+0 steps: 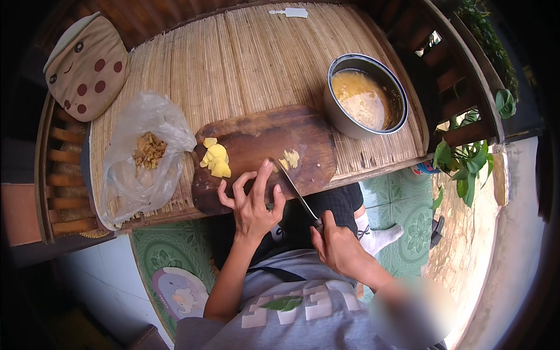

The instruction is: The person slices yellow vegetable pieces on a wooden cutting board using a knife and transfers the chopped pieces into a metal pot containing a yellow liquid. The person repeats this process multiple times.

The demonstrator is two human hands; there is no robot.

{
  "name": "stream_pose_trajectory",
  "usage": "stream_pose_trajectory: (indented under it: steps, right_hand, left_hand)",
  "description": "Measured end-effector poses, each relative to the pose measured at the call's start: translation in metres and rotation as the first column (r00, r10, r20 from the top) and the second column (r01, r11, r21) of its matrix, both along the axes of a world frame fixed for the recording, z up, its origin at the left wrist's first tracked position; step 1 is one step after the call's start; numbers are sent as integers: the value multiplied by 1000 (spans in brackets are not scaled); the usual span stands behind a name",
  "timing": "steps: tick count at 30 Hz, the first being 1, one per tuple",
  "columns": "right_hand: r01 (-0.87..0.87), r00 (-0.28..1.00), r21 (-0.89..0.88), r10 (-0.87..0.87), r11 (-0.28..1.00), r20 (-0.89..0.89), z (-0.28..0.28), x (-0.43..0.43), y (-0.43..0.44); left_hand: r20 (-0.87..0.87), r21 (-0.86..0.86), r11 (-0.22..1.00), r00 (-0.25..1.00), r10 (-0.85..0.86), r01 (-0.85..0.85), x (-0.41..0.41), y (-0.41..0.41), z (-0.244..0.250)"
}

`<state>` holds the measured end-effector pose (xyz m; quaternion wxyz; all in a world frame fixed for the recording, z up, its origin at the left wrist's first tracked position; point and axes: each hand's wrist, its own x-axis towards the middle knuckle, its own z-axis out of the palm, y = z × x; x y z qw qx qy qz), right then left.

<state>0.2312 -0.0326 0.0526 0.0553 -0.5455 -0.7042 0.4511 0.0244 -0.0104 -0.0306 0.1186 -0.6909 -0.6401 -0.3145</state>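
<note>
My right hand (343, 249) grips the dark handle of a kitchen knife (299, 194), its blade slanting up and left onto a wooden cutting board (258, 131). Just left of the blade's tip, a fingertip of my left hand (256, 205) presses at the board; whatever lies under it is mostly hidden. The other fingers are spread and bent. Thin yellow strips, probably ginger (290, 159), lie right of the blade. A small pile of pale yellow slices (216, 158) rests at the board's left end.
A clear plastic bag (168, 109) with brown peelings (149, 150) lies left of the board. At the right stands a metal pot (350, 124) of cloudy liquid. A cushion (89, 72), a white peeler-like tool (288, 12) and a straw mat (210, 65) are farther off.
</note>
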Motion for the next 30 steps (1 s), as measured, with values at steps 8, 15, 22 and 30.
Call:
stream_pose_trajectory:
  steps: [8,15,22,30]
  right_hand:
    - [32,999,16,-32,999,-38,9,2,-1]
    - [-10,999,48,7,999,54,14,0,-1]
    - [-82,974,68,65,994,219,25,-3,1]
    - [-84,966,104,55,991,253,7,-11,-5]
  left_hand:
    - [36,41,999,999,-24,23,-2,0,-5]
    - [60,29,999,998,-24,22,0,1,-5]
    - [72,28,1000,997,-15,13,0,2,-6]
    - [54,41,999,999,1,-4,0,1,-6]
